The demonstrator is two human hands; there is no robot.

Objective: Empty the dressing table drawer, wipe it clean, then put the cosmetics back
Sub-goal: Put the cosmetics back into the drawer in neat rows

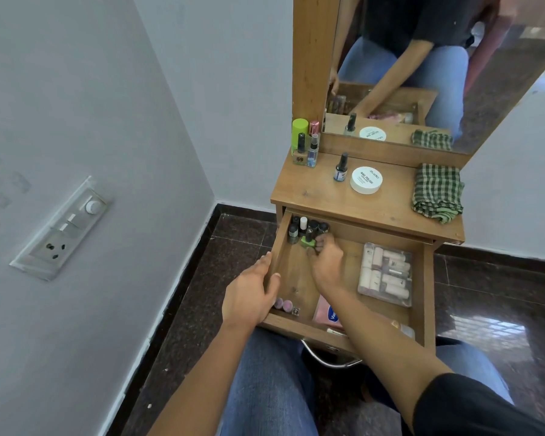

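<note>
The job looks to be in its first stage, the emptying. A few things stand on the desk (pixel 315 190), up and away from the grip: a group of bottles (pixel 306 143) at the far left, a dark-capped bottle (pixel 341 168), a white jar (pixel 366 180), and a folded checked cloth (pixel 438 191) that looks unused. So wiping and refilling are all to come.

The drawer (pixel 428 278) is pulled out and still holds most of its load. The right hand (pixel 326 262) reaches into its far left corner, and its grip is narrow, fingers curled round a green nail polish bottle (pixel 308 240), squat with a black cap. Just beyond the grip stand more dark-capped bottles (pixel 309 226). To its right lies a clear case of tubes (pixel 386 273); nearer the person lie a pink packet (pixel 326 309) and some small pink-topped pieces (pixel 285 305). The left hand (pixel 249 294) grips the drawer's left wall.
</note>
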